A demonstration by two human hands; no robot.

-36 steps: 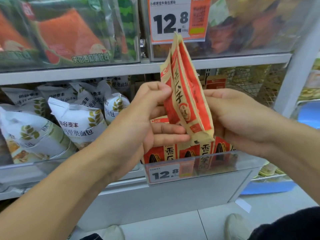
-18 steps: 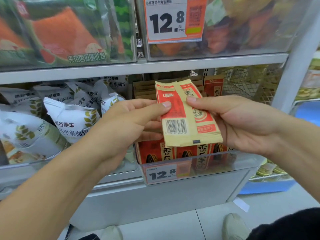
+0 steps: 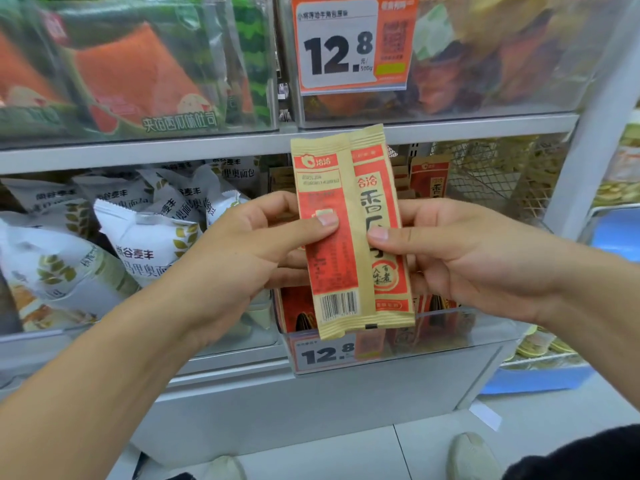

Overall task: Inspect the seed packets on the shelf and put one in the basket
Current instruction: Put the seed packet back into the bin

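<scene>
While you hold the tan-and-red paper seed packet (image 3: pixel 349 233) at the centre of the frame, in front of the grey metal shelf (image 3: pixel 173 152), the inspecting is under way and the basket step is left; no basket shows. Your left hand (image 3: pixel 249 258) pinches the packet's left edge, thumb on the face, and your right hand (image 3: pixel 460 258) pinches its right edge likewise. Its long axis stands nearly upright, top leaning slightly left, barcode end pointing down. More packets sit in the clear plastic bin (image 3: pixel 450 337) just behind.
</scene>
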